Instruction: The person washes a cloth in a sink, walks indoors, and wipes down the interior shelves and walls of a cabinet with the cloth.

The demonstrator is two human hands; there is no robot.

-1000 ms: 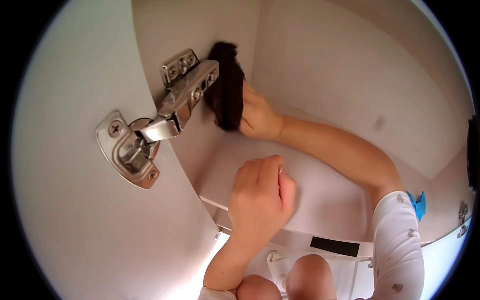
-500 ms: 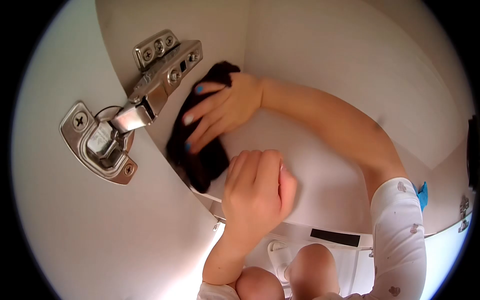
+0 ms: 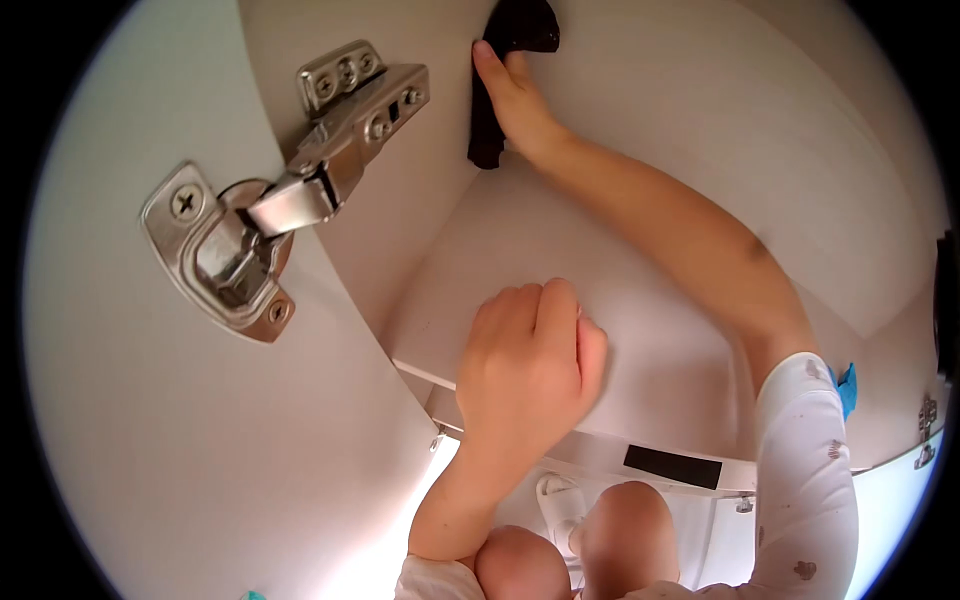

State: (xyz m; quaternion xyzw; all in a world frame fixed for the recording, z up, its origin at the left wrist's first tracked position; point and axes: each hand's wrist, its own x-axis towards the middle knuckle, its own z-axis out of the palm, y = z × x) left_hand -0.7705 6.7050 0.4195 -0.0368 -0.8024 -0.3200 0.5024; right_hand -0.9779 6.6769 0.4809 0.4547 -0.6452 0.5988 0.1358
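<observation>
My right hand (image 3: 522, 112) reaches deep into a white cabinet, with a dark cloth (image 3: 488, 125) under its palm and fingers. The thumb lies over the cloth, and the other fingers are mostly hidden by it. The cloth is pressed where the left side wall (image 3: 400, 170) meets the back panel (image 3: 680, 90). My left hand (image 3: 525, 365) is closed in a fist over the front part of the cabinet floor (image 3: 440, 270), its back toward me. Nothing shows sticking out of the fist.
A metal hinge (image 3: 330, 150) joins the open door (image 3: 200, 430) at left to the side wall. A black strip (image 3: 672, 466) lies on the front rail. Something blue (image 3: 846, 390) shows behind the right sleeve. My knees (image 3: 628, 535) are below.
My right hand has moved the cloth up and to the right, from the lower left side into the back corner. The left fist stays in nearly the same place.
</observation>
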